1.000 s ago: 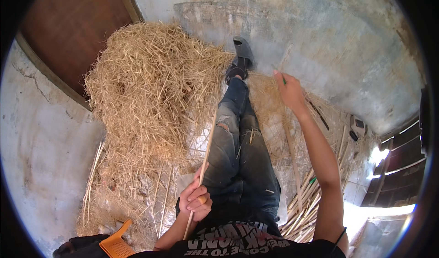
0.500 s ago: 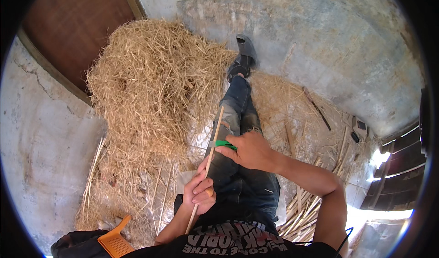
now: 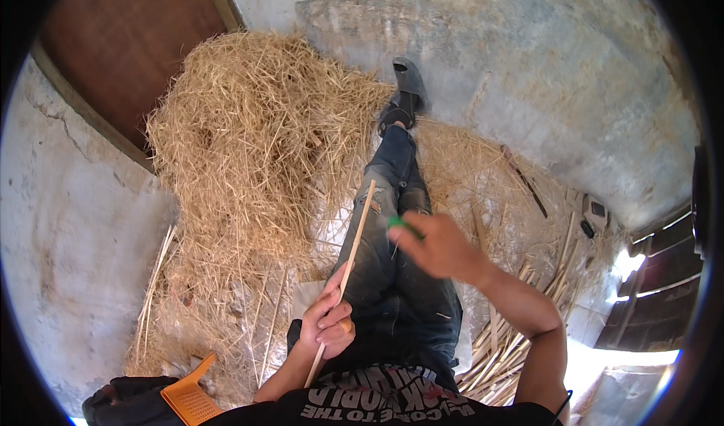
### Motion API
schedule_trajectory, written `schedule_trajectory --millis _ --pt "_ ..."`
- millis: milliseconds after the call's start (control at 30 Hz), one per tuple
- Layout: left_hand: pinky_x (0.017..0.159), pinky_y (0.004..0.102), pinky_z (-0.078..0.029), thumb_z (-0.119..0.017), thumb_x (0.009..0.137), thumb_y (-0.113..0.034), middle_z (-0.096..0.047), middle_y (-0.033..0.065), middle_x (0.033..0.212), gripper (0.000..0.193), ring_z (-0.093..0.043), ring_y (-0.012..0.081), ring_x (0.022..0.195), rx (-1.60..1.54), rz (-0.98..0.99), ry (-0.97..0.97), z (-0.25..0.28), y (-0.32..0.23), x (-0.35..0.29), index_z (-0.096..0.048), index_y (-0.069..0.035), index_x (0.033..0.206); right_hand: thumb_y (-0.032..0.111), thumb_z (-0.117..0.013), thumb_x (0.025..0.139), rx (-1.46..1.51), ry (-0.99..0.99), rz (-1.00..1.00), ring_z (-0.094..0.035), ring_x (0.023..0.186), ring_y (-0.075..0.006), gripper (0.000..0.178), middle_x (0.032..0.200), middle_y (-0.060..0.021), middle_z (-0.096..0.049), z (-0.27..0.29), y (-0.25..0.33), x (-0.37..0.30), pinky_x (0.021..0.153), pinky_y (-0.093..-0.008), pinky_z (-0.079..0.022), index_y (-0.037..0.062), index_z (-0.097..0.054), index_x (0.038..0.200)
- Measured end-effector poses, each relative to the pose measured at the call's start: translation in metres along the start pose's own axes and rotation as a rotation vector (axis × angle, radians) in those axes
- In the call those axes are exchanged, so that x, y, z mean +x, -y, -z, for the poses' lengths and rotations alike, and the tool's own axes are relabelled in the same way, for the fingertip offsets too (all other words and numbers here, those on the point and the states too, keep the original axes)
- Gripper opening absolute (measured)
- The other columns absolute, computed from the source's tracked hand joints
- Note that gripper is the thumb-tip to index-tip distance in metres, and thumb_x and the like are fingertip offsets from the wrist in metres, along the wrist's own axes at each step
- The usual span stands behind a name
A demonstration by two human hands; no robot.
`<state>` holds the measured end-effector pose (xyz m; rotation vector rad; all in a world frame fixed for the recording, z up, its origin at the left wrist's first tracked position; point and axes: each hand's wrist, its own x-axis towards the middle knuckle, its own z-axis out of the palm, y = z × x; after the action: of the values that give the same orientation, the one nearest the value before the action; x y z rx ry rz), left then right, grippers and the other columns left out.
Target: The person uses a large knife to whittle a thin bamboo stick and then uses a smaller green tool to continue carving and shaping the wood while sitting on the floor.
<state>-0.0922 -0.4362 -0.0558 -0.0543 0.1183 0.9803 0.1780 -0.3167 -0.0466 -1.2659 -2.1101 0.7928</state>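
A thin pale bamboo strip [image 3: 357, 239] slants up over my outstretched legs [image 3: 392, 188]. My left hand [image 3: 327, 326] is wrapped round its lower part, near my belly, and the upper end stands free above my knee. Right of the strip and apart from it, my right hand [image 3: 441, 249] is closed on a small green-handled cutter knife [image 3: 406, 227]. Motion blurs the knife, and its blade cannot be made out now.
A big heap of straw-like shavings [image 3: 256, 124] fills the floor at left. Split bamboo sticks [image 3: 498, 358] lie by my right hip. A dark long blade-like tool [image 3: 530, 184] rests near the wall. At lower left is an orange printed item [image 3: 188, 397] on a black bag [image 3: 124, 403].
The knife has come off the strip, moving right with my right hand and turning. My left hand keeps its hold on the strip, nearly still.
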Motion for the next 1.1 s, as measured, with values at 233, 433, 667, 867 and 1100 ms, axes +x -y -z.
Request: schedule_trajectory --millis 233,433,667,867,1100 --pt "0.031 0.0209 -0.025 -0.042 0.107 -0.013 -0.029 -0.0065 0.054 0.060 -0.024 0.0036 0.035 0.241 0.023 -0.167 -0.019 0.014 -0.005 -0.019 -0.022 0.162 0.044 -0.059 0.100 -0.229 -0.029 -0.018 -0.064 0.064 -0.0418 0.045 0.067 -0.0237 -0.061 0.009 0.036 0.026 0.058 -0.0481 -0.049 0.0026 -0.061 0.081" --pt "0.035 0.0210 -0.027 -0.043 0.108 -0.015 -0.026 -0.0051 0.054 0.056 -0.022 0.0049 0.038 0.474 0.029 -0.138 -0.030 0.021 -0.027 -0.025 -0.019 0.161 0.049 -0.052 0.103 -0.096 -0.358 -0.281 -0.060 0.064 -0.0387 0.057 0.071 -0.0265 -0.060 0.063 -0.042 0.043 0.063 -0.0479 -0.046 -0.0044 -0.068 0.087" --pt "0.042 0.0208 -0.026 -0.043 0.109 -0.016 -0.024 -0.0060 0.060 0.054 -0.020 0.0049 0.047 0.753 -0.009 -0.179 -0.035 0.009 -0.004 -0.028 -0.019 0.161 0.045 -0.062 0.098 -0.064 -0.015 0.041 -0.061 0.059 -0.0439 0.044 0.065 -0.0232 -0.061 0.007 0.037 -0.019 0.056 -0.0494 -0.048 0.0035 -0.067 0.085" --pt "0.044 0.0208 -0.027 -0.044 0.109 -0.016 -0.025 -0.0064 0.061 0.053 -0.022 0.0047 0.049 0.870 -0.018 -0.275 -0.033 0.014 -0.006 -0.029 -0.020 0.160 0.051 -0.061 0.096 -0.261 -0.074 0.035 -0.063 0.056 -0.0426 0.047 0.059 -0.0198 -0.061 0.010 0.031 0.008 0.053 -0.0514 -0.050 0.0074 -0.063 0.080" --pt "0.043 0.0217 -0.029 -0.044 0.110 -0.016 -0.026 -0.0054 0.059 0.053 -0.021 0.0061 0.046 0.819 -0.015 -0.322 -0.037 0.012 -0.004 -0.029 -0.021 0.160 0.043 -0.063 0.098 -0.285 -0.315 0.010 -0.064 0.066 -0.0434 0.041 0.064 -0.0223 -0.060 0.001 -0.028 0.039 0.057 -0.0510 -0.048 0.0056 -0.063 0.081"
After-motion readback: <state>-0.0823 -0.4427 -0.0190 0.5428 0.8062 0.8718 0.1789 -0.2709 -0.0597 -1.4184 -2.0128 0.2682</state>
